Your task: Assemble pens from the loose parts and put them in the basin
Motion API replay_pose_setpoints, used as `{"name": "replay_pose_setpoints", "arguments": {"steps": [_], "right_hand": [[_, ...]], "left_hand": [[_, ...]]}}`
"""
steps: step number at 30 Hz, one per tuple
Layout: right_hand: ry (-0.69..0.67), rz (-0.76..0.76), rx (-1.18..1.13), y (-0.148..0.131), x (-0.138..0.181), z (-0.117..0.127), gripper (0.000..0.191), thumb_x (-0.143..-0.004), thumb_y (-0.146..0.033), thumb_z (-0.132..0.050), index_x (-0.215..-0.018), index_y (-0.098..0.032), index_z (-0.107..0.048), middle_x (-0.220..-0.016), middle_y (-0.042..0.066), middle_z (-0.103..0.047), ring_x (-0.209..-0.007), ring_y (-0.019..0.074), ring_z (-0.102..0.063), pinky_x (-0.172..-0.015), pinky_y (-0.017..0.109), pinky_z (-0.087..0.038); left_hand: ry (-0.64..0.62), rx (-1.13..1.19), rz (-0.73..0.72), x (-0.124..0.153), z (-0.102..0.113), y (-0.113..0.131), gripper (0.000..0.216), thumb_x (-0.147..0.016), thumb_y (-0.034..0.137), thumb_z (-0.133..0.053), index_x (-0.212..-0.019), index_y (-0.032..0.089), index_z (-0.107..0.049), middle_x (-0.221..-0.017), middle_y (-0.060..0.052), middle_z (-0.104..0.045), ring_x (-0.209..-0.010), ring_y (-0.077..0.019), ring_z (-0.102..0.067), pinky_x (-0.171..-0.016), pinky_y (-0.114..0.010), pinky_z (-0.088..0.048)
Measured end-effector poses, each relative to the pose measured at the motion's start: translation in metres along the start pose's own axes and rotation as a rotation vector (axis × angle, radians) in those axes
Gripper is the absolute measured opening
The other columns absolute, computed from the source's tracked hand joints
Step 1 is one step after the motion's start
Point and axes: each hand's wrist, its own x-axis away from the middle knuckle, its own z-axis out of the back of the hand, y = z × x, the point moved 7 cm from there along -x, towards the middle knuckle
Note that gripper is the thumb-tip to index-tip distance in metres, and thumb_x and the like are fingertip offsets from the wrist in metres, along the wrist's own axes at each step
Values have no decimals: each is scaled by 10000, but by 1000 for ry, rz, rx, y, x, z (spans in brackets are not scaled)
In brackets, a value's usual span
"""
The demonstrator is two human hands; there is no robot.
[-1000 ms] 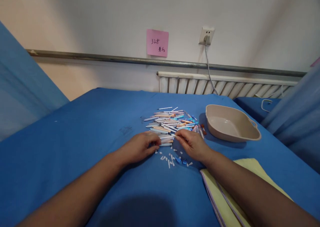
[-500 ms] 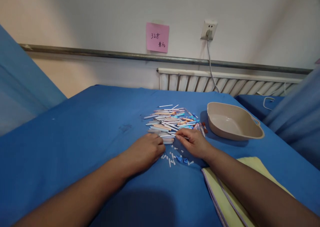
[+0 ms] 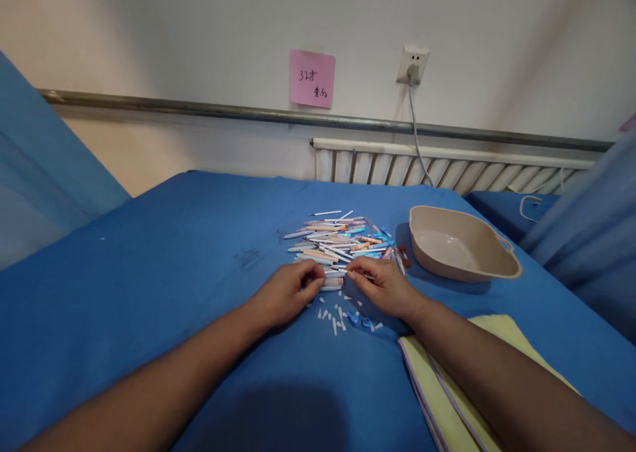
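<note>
A pile of pens (image 3: 318,254), pen barrels and thin white refills lies on the blue cloth in front of me. At the pile's near edge my right hand (image 3: 382,285) pinches a slim white pen refill (image 3: 342,271) between thumb and forefinger; part of it is hidden by the fingers. Opposite, my left hand (image 3: 291,291) is closed in a pinch beside the pile, thumb and forefinger together. What sits between those fingertips is too small to make out. Small white plugs (image 3: 334,326) and blue pen parts (image 3: 353,319) are scattered just below the hands.
A beige basin (image 3: 462,250) stands right of the pile. Under my right forearm lies a folded yellow cloth (image 3: 437,392). Behind the blue-covered table (image 3: 149,253) are a radiator (image 3: 372,164), a metal rail (image 3: 223,111) and a plugged-in cable (image 3: 417,134).
My left hand has turned and its thumb now shows against the forefinger. Another small white plug lies near it. My right hand stays almost in place, still pinching.
</note>
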Motion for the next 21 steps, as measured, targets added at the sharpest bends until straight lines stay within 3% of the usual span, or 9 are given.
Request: {"name": "replay_pose_setpoints", "arguments": {"steps": [3,5,9,13,21], "right_hand": [[18,-12,3,5,-1,1,140,-878,-258,-502,-908,-199,-626,-740,0,-647,-672,128,-585,-625,228,-411],[26,-28,11,9,-1,2,142,-877,-256,-499,-902,-196,-626,-718,-3,-639,-651,126,-576,-607,226,-403],[8,-55,2,13,-1,0,134,-870,-243,-503,-897,-192,-624,-709,-7,-638,-637,124,-573,-595,222,-400],[-7,-55,-6,12,-1,-1,140,-872,-249,-501,-890,-197,-629,-727,-5,-645,-658,128,-577,-608,225,-400],[47,-110,-10,23,-2,3,229,-904,-321,-438,-834,-195,-615,-649,-23,-574,-610,123,-525,-579,218,-366]], "left_hand": [[97,162,80,-4,8,-13,195,-826,333,-472,-805,175,-583,-674,17,-563,-600,-126,-497,-554,-223,-387],[66,152,79,-4,8,-14,184,-821,323,-481,-797,175,-588,-657,22,-554,-588,-123,-488,-547,-218,-379],[-89,-118,-74,4,0,5,151,-836,263,-484,-810,194,-616,-728,-3,-605,-670,-144,-535,-624,-239,-396],[-107,-311,-182,10,-2,20,132,-841,270,-514,-858,203,-627,-827,-33,-642,-776,-176,-564,-706,-273,-406],[132,-320,-41,-1,34,-10,202,-857,310,-478,-893,205,-647,-870,-34,-668,-796,-185,-590,-720,-282,-424]]}}
